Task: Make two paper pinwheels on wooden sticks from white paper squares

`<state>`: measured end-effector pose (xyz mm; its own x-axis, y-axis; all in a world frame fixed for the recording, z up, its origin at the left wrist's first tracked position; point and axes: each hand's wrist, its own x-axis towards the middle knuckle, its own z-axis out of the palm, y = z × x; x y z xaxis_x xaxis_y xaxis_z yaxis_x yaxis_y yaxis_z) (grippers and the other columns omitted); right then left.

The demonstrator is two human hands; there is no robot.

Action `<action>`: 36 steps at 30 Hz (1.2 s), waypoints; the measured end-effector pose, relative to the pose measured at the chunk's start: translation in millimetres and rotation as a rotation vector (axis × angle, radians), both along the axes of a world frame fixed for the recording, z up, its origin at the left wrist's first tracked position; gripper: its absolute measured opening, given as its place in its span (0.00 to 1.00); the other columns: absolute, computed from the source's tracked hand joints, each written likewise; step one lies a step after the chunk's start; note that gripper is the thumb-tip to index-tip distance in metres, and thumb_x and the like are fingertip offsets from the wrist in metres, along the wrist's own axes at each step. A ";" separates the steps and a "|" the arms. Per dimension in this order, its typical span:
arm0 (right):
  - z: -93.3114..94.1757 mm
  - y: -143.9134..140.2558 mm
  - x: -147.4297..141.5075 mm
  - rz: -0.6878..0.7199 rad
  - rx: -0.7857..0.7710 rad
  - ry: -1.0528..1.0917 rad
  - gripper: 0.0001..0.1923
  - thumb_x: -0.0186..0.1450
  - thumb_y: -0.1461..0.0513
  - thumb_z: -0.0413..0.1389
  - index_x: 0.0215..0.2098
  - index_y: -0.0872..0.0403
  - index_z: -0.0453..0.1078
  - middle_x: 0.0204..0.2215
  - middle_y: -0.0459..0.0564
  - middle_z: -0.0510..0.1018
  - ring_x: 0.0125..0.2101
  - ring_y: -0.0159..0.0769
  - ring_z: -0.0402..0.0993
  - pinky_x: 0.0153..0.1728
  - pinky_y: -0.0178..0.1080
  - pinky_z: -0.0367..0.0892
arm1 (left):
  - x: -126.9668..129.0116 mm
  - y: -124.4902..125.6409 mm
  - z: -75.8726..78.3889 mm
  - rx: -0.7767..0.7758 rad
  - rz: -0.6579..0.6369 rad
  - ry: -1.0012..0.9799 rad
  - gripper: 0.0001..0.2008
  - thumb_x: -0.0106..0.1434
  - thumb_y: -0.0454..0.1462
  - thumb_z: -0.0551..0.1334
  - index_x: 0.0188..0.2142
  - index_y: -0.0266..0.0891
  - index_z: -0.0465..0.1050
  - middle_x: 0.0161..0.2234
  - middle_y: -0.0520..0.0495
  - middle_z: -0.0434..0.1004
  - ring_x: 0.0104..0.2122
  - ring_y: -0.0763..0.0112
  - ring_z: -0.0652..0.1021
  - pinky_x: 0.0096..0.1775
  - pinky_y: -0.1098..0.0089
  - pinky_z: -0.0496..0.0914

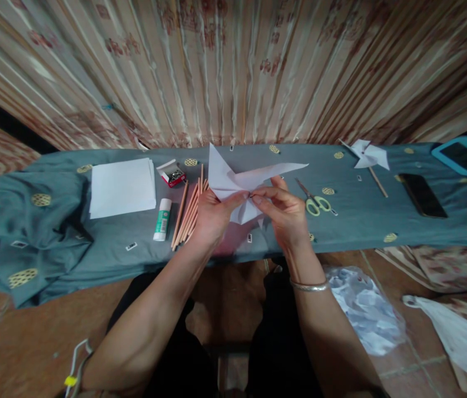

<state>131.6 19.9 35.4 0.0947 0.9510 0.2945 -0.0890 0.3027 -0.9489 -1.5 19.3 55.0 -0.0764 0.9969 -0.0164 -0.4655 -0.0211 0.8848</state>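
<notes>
A white paper pinwheel (227, 179) with folded blades is held up over the middle of the cloth-covered table. My left hand (211, 214) grips it from the left, with the thumb pressed near its centre. My right hand (285, 213) is closed at the same centre, thumb and forefinger pinching something small and dark, perhaps a pin; its kind is too small to tell. Just left of my left hand lie several wooden sticks (189, 213). To the right of my right hand rest green-handled scissors (314, 203).
A stack of white paper (123, 188), an open red-and-white box of small pins (172, 173) and a glue stick (162, 220) are on the left. At right lie another pinwheel (368, 155), a phone (421, 196) and a blue-framed device (465, 155). A plastic bag (368, 309) is on the floor.
</notes>
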 end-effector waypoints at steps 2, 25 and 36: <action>0.5 -0.1 -0.1 0.004 -0.019 0.024 0.04 0.53 0.62 0.66 0.28 0.45 0.79 0.31 0.46 0.79 0.61 0.44 0.58 0.64 0.53 0.49 | 0.1 -0.1 -0.5 -0.003 0.001 0.008 0.11 0.44 0.34 0.72 0.30 0.36 0.78 0.29 0.49 0.82 0.28 0.70 0.79 0.35 0.69 0.73; 6.5 -3.2 -7.0 0.083 -0.124 0.187 0.05 0.52 0.58 0.67 0.25 0.49 0.77 0.36 0.45 0.77 0.43 0.37 0.72 0.52 0.43 0.64 | -4.1 -0.4 -1.3 0.132 0.076 0.415 0.08 0.48 0.36 0.68 0.29 0.35 0.79 0.30 0.46 0.83 0.30 0.65 0.80 0.33 0.69 0.73; 4.5 -4.5 -10.7 0.057 -0.122 0.170 0.07 0.53 0.57 0.66 0.26 0.49 0.75 0.38 0.47 0.77 0.45 0.39 0.72 0.55 0.46 0.63 | -5.1 -1.4 0.9 0.124 0.063 0.389 0.09 0.48 0.37 0.70 0.30 0.35 0.79 0.30 0.46 0.82 0.30 0.66 0.80 0.33 0.69 0.73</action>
